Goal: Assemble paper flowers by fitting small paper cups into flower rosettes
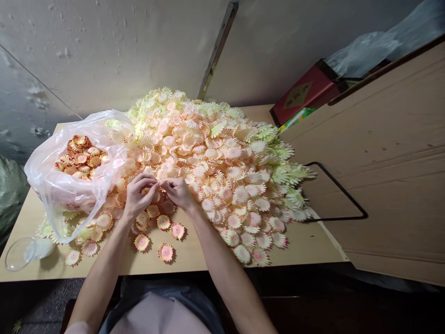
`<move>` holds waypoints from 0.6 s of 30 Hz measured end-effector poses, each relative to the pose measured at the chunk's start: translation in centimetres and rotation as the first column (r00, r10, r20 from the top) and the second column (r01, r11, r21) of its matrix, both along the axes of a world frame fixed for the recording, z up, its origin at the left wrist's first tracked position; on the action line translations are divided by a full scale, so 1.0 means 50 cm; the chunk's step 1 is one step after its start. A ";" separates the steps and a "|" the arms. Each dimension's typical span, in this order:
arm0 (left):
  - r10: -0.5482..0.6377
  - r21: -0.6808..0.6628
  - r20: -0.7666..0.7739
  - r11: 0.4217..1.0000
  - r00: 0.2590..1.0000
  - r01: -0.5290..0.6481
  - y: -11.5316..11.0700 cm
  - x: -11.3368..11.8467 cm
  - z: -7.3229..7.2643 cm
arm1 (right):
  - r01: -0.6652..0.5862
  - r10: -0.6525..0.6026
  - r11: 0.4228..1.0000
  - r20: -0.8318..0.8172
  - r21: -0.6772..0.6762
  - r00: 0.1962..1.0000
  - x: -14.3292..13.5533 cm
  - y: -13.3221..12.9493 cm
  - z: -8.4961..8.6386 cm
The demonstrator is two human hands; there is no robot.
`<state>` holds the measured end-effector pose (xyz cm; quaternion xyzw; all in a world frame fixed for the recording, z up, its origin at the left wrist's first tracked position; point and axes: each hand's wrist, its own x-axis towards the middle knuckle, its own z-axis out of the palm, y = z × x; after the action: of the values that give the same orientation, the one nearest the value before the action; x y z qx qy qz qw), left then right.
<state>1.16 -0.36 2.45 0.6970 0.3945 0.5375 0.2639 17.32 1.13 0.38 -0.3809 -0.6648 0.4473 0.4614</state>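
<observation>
Both hands meet over the front of a big heap of artificial flower pieces (208,153), pale pink and cream with green ones at the edges. My left hand (141,192) has thumb and fingertips pinched together. Right against it, my right hand (177,191) pinches in the same way. Whatever lies between the fingertips is too small to make out. Just below the hands, several loose flower pieces (166,252) with red-tipped petals lie on the table. To the left, a clear plastic bag (114,174) stands open, with darker red-edged flower pieces (80,158) inside.
A clear cup (21,253) lies on its side at the table's (194,257) front left. Cardboard (375,176) with a black metal loop (342,190) borders the right side. At the back right is a red box (302,95); a wall (139,51) rises behind the heap.
</observation>
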 end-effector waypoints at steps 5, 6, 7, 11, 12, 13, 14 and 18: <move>0.039 -0.204 0.210 0.979 0.977 0.005 0.000 0.001 -0.013 | -0.010 -0.004 0.995 -0.130 -0.102 0.992 -0.001 -0.002 0.009; 0.042 -0.244 0.254 0.969 0.966 0.022 0.000 0.001 -0.016 | 0.008 -0.024 0.993 -0.140 -0.118 0.990 -0.002 -0.003 0.010; 0.047 -0.276 0.294 0.960 0.955 0.037 0.000 0.002 -0.019 | 0.030 -0.048 0.992 -0.148 -0.123 0.988 -0.004 -0.004 0.011; 0.067 -0.313 0.334 0.949 0.940 0.044 -0.004 0.008 -0.023 | 0.133 -0.150 0.985 -0.171 -0.108 0.974 -0.019 -0.005 0.012; 0.075 -0.303 0.310 0.953 0.948 0.023 -0.005 0.010 -0.021 | 0.161 -0.178 0.981 -0.181 -0.106 0.967 -0.023 -0.004 0.011; 0.085 -0.285 0.276 0.959 0.957 -0.003 -0.006 0.011 -0.018 | 0.186 -0.203 0.977 -0.191 -0.103 0.961 -0.026 -0.001 0.009; 0.097 -0.265 0.250 0.964 0.963 -0.028 -0.008 0.011 -0.014 | 0.213 -0.231 0.971 -0.207 -0.105 0.951 -0.027 0.003 0.007; 0.112 -0.242 0.381 0.970 0.918 -0.018 -0.008 -0.001 0.001 | 0.269 -0.349 0.927 -0.339 -0.260 0.874 -0.011 0.024 -0.006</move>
<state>1.13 -0.77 2.51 0.5260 0.4173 0.6243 0.3994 16.75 2.33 0.07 -0.4344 -0.4434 0.4986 0.6050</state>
